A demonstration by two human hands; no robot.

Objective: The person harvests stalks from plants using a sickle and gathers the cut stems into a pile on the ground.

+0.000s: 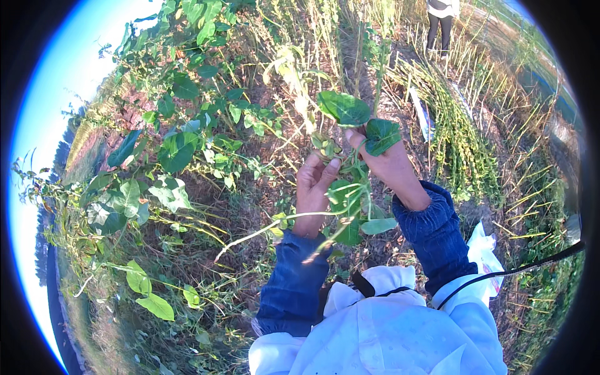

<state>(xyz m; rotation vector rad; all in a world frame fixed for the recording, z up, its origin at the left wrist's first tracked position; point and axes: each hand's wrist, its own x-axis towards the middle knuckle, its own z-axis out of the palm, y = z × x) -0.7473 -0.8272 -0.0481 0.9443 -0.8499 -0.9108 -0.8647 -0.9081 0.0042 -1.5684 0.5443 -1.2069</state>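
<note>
My left hand (314, 190) is closed, thumb against fingers, on a leafy green vine (356, 170) beside a small cluster of green pods or curled leaves (327, 145). Just right of it, my right hand (392, 167) grips the same vine higher up. Broad green leaves (344, 109) partly cover its fingers. Below the hands the vine hangs down in front of my left wrist, with a pale bare stem (267, 230) reaching left. A dry, yellowed plant stalk (302, 100) stands upright just beyond my hands.
Leafy bushes (178, 150) grow thickly at left. A pile of cut green stalks (459, 134) lies at right, with cut stubble (531, 200) around it. A white plastic bag (482, 253) is by my right elbow. Another person (441, 25) stands at the far right.
</note>
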